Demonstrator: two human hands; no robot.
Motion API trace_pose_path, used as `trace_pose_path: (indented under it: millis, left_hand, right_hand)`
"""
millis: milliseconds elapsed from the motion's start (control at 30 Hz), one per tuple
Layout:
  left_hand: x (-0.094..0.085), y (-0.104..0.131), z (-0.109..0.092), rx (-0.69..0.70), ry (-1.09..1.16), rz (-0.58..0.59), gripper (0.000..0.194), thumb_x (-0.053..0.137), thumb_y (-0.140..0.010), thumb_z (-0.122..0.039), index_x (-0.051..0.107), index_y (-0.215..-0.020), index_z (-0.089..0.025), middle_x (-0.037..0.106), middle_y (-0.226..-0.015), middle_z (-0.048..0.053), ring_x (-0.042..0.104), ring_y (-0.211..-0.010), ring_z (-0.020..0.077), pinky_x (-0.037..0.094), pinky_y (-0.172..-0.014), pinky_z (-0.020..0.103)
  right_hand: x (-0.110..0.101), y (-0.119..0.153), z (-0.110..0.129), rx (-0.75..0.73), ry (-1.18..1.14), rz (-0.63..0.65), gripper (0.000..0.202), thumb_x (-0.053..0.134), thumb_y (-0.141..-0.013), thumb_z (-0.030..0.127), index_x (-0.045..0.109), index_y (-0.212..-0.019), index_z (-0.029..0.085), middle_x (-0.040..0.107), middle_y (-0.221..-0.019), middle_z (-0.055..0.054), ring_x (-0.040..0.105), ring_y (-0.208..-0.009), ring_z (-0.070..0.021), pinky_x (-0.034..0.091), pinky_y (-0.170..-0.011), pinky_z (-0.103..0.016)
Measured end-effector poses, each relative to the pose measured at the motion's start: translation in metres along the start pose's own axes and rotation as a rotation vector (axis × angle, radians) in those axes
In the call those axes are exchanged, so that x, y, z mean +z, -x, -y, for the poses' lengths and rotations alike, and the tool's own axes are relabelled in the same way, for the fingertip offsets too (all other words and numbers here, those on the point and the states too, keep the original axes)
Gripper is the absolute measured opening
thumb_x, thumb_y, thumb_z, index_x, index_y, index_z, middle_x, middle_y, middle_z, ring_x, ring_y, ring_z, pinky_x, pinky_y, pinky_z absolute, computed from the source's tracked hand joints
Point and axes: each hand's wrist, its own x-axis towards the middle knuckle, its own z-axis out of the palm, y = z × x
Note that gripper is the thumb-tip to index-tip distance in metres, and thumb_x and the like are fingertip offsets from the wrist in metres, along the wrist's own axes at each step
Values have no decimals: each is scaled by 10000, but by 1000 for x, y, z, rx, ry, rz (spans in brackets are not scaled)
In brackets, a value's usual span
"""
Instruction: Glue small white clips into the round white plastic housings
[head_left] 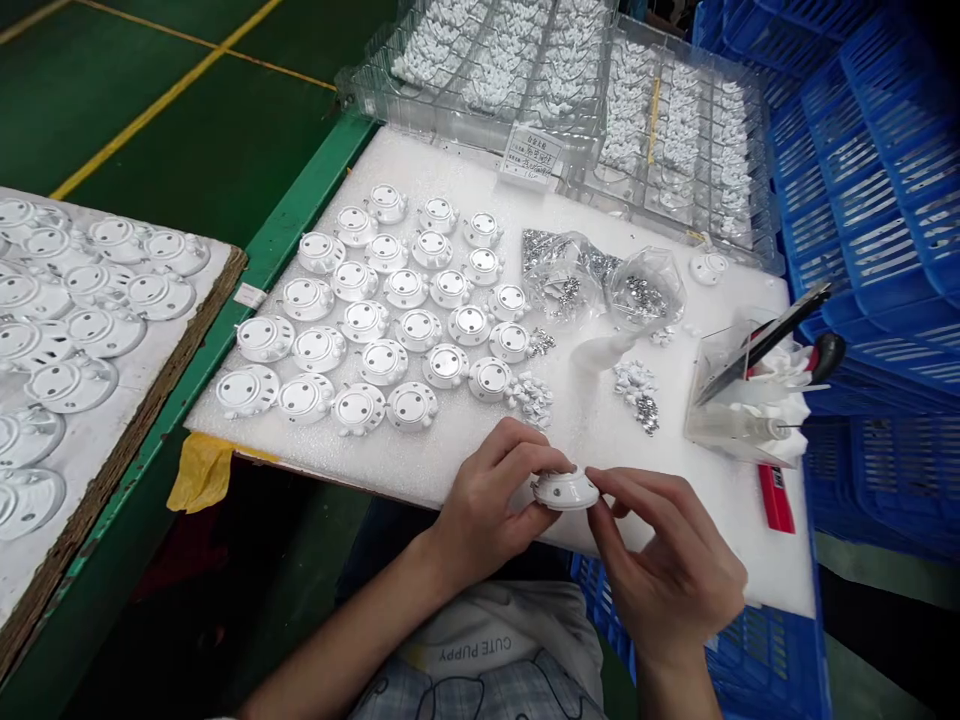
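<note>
Round white part (pixel 566 491): held over the bench (pixel 420 455) near its close edge, between both hands; its wide rim runs roughly 9 to 3 o'clock.
Left hand (pixel 487 495): at the part's 9 o'clock; grip closed around that side, thumb low and fingers above.
Right hand (pixel 671 555): at the part's 3 o'clock; grip narrow, thumb and forefinger at the edge. Whether they pinch the rim or a small piece, I cannot tell.
Nearer hand: neither; both touch the part from opposite sides.
Small white pieces (pixel 532 402): heaped at 11 o'clock from the part.
Shiny metal bits (pixel 646 413): at 1 o'clock.
Rows of white parts (pixel 382 362): at 10 o'clock.
</note>
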Motion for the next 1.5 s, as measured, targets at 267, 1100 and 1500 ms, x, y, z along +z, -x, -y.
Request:
trace_pose_path:
  millis: [267, 1100, 1500]
  left_hand:
    - [-3, 4, 1, -42, 242, -48, 116, 725, -953, -223, 639, -1027, -202, 662, -979, 54, 691, -920, 202, 617, -795, 327]
    - [-17, 0, 2, -152, 247, -174, 95, 716, -967, -295, 668, -995, -218, 662, -1017, 66, 710, -967, 221, 637, -816, 365]
    - [-21, -1, 4, -112, 124, -26, 146, 717, -919, -121, 652, -1016, -209, 665, -1021, 55, 720, -948, 212, 642, -835, 359]
  right_hand:
    - [0, 0, 4, -9, -26, 46, 246, 704, -895, 50, 716, -1051, 240, 703, -895, -13, 652, -742, -129, 536, -610, -256]
    - [13, -34, -8, 107, 13, 303, 86, 638, -963, 208, 673, -1040, 226, 662, -867, 5, 607, -688, -105, 514, -610, -223]
    - [-6, -27, -26, 91, 152, 265, 45, 690, -952, 241, 717, -959, 205, 673, -850, -21, 566, -626, -111, 504, -531, -228]
